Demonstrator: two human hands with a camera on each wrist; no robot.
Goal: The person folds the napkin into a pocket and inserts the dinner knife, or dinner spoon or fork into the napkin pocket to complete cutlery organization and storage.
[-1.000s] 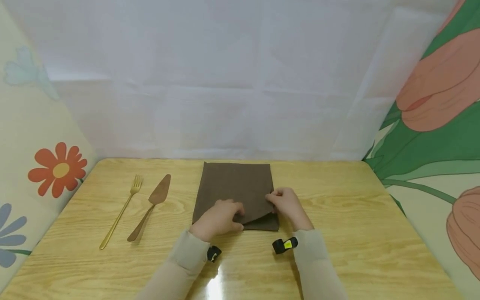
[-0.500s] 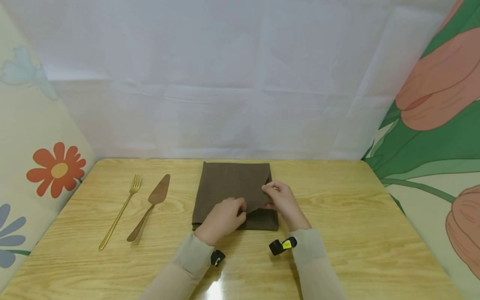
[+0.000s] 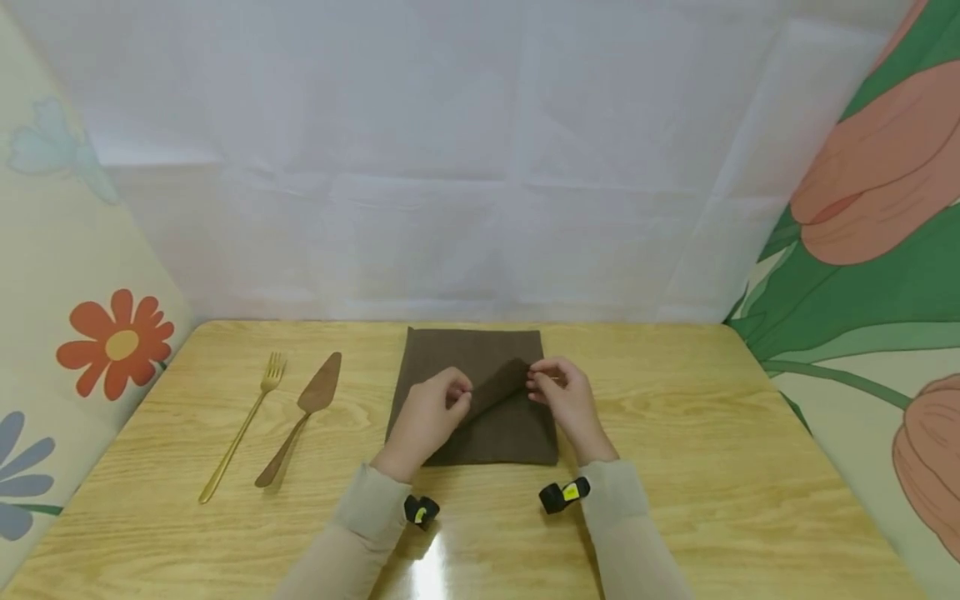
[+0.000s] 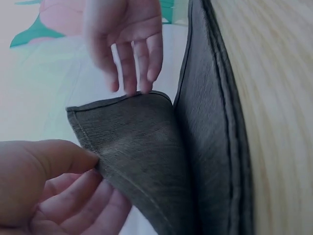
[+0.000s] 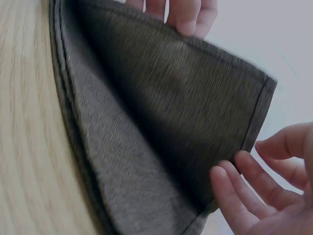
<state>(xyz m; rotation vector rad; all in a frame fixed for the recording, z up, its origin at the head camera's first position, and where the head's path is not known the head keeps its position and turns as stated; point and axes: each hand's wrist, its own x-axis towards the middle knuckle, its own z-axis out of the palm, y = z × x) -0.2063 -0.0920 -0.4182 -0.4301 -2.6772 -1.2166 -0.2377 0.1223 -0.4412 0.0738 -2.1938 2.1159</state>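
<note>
A dark brown cloth napkin [image 3: 506, 437], folded square in layers, lies on the wooden table. Its top layer is lifted into a flap [image 4: 139, 142], turned back from the near side. My left hand [image 3: 427, 412] pinches the flap's stitched edge between thumb and fingers, as the left wrist view shows. At the flap's right side is my right hand [image 3: 567, 400]; its extended fingertips [image 5: 243, 159] touch the hem, and the thumb stands apart from the fingers. The lower layers stay flat beneath. In the head view my left hand hides the napkin's left part.
Left of the napkin lie a gold fork [image 3: 238, 429] and a copper-coloured cake server [image 3: 318, 392], both with handles toward me. A white cloth backdrop [image 3: 465, 208] rises at the table's [image 3: 712, 467] back edge. Floral panels [image 3: 847, 333] flank both sides.
The lifted layer has gone from a slightly raised near right corner to a flap turned up and back. My left hand has moved up with it; the right hand has shifted slightly left and away.
</note>
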